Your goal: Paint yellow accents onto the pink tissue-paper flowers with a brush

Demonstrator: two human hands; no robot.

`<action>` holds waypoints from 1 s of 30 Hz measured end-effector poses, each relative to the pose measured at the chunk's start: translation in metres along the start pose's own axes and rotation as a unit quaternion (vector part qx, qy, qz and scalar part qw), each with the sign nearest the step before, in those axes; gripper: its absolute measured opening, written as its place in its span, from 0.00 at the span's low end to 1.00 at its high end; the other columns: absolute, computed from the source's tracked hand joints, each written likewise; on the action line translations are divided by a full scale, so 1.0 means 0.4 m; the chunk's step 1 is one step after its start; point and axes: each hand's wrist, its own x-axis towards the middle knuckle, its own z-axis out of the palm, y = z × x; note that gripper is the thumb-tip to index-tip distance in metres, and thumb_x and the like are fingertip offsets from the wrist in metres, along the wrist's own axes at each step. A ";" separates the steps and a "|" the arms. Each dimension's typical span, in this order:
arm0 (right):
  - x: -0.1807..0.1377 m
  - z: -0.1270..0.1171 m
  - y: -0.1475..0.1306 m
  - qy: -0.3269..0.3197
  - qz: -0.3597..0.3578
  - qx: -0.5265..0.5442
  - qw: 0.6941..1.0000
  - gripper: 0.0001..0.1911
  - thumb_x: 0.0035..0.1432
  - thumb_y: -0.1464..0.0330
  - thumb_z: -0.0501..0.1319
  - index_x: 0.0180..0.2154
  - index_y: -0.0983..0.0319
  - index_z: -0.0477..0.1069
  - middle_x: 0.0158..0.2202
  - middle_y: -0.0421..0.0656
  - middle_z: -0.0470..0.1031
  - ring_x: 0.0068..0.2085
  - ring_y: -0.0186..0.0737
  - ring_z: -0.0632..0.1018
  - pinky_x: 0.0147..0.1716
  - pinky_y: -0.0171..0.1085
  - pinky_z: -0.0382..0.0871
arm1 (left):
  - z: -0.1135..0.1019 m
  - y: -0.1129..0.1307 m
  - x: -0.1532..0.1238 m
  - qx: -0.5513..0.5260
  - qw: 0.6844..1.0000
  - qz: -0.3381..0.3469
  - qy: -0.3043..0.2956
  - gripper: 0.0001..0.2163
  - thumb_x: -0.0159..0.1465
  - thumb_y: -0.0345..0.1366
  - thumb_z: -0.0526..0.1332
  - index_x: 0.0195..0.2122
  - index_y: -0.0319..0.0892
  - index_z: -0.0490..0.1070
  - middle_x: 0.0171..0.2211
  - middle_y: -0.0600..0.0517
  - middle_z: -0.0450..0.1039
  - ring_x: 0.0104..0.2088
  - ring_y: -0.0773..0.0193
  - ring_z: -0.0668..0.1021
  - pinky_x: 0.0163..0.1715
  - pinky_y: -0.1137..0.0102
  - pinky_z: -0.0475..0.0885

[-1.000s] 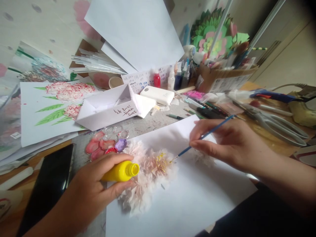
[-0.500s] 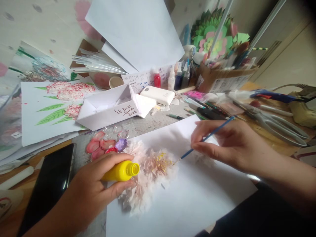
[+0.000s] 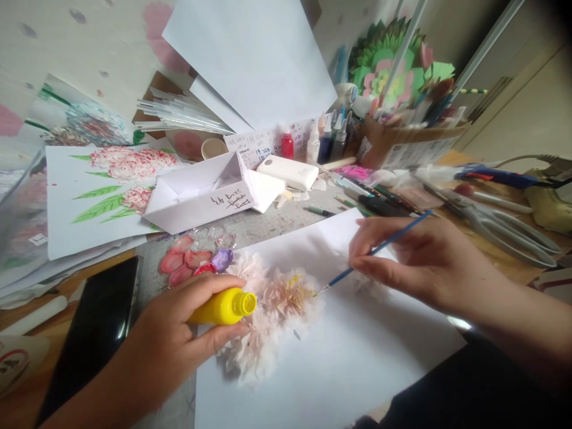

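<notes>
Clutter crowds the speckled grey tabletop [image 3: 277,223]: a folded white paper box [image 3: 201,193] sits at eleven o'clock from the frilly, pale pink tissue flower [image 3: 277,304], a glossy black phone [image 3: 93,333] at eight o'clock, and metal scissors [image 3: 504,223] at two o'clock. The flower lies on a smooth white sheet [image 3: 357,357] near mid-frame. The left hand [image 3: 165,345], at seven o'clock, curls round a shiny yellow bottle [image 3: 223,307] lying sideways, while the right hand [image 3: 420,262], at three o'clock, pinches a thin blue brush [image 3: 379,247] whose tip is at the petals' edge.
</notes>
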 end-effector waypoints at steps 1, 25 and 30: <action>0.001 0.001 -0.001 0.002 0.000 -0.004 1.000 0.07 0.54 0.63 0.70 0.28 0.59 0.77 0.27 0.40 0.80 0.29 0.39 0.79 0.31 0.38 0.71 | 0.000 -0.002 0.001 0.000 1.000 0.002 0.000 0.14 0.54 0.50 0.67 0.40 0.55 0.77 0.38 0.60 0.82 0.37 0.62 0.81 0.40 0.73 0.73; -0.005 0.009 0.001 0.038 0.000 -0.033 0.999 0.12 0.55 0.58 0.68 0.26 0.59 0.78 0.22 0.41 0.78 0.26 0.38 0.76 0.26 0.36 0.70 | 0.002 0.001 -0.004 -0.022 1.000 -0.015 0.000 0.13 0.53 0.47 0.67 0.41 0.56 0.77 0.38 0.62 0.81 0.39 0.62 0.80 0.41 0.73 0.69; -0.002 0.011 -0.008 0.029 0.019 -0.038 0.999 0.16 0.54 0.54 0.67 0.24 0.59 0.77 0.22 0.42 0.77 0.24 0.37 0.75 0.20 0.34 0.68 | 0.002 0.001 -0.003 -0.024 1.000 -0.012 -0.003 0.13 0.54 0.46 0.67 0.41 0.57 0.77 0.37 0.63 0.81 0.38 0.63 0.79 0.41 0.74 0.69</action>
